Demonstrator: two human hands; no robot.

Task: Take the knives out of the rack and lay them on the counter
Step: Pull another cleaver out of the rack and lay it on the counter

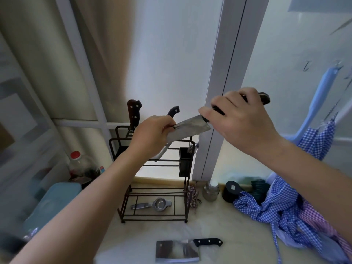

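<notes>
Both hands hold one knife (190,128) in the air above the rack (152,180). The right hand (242,119) has its grip closed around the dark handle; the left hand (152,134) pinches the far end of the blade between thumb and fingers. Two more knives (134,113) stand in the rack's top, handles up. A cleaver (178,251) lies flat on the tabletop (228,235) in front of the rack, handle pointing right.

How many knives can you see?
4: a cleaver on the counter, one knife held in both hands, two handles in the rack. Others may be hidden.
</notes>
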